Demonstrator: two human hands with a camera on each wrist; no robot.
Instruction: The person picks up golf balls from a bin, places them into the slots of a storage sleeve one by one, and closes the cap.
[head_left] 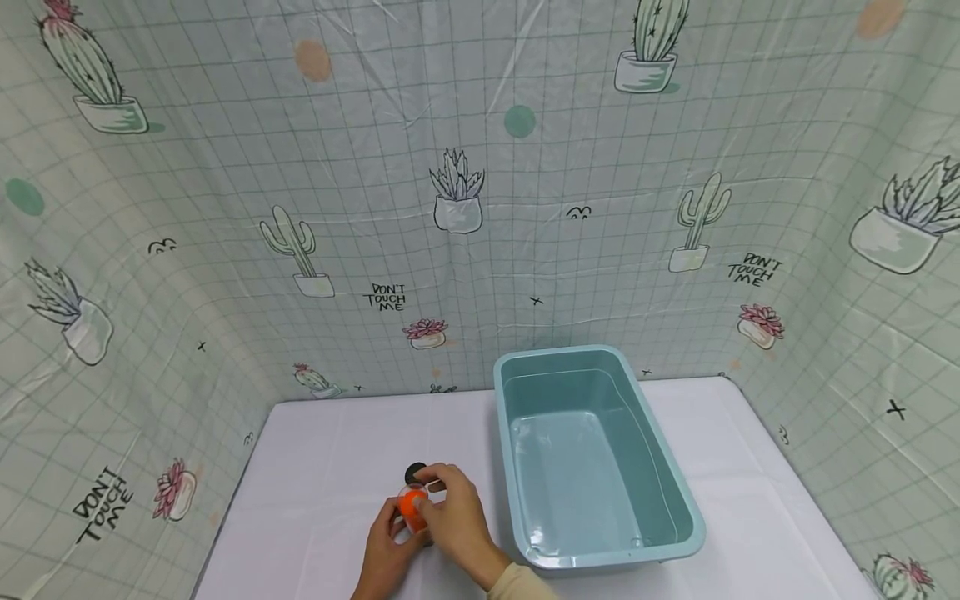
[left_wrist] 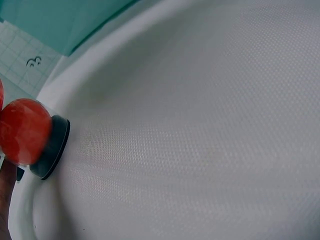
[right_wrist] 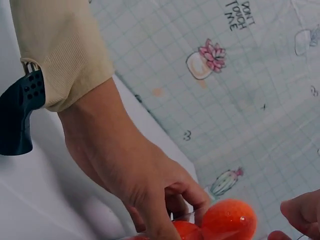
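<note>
Balls (head_left: 410, 505) bright orange. Cap (head_left: 415, 472) at their 12 o'clock: plain black. Basin (head_left: 577, 467) at 2 o'clock: pale blue-green. Tabletop (head_left: 330, 475): plain white. Sleeve (head_left: 517, 582) at 4 o'clock: beige. Curtain (head_left: 390, 125) at 12 o'clock: pale, green grid, printed cacti, pink succulents, orange and green dots, black lettering.

That tub (head_left: 677, 467) looks like smooth, glossy plastic. Behind it hangs a creased, faintly shiny sheet (head_left: 495, 275); beneath it, finely textured white cloth (head_left: 330, 458). Left of it, shiny orange balls (head_left: 412, 506) show through a clear plastic container (head_left: 406, 490).
</note>
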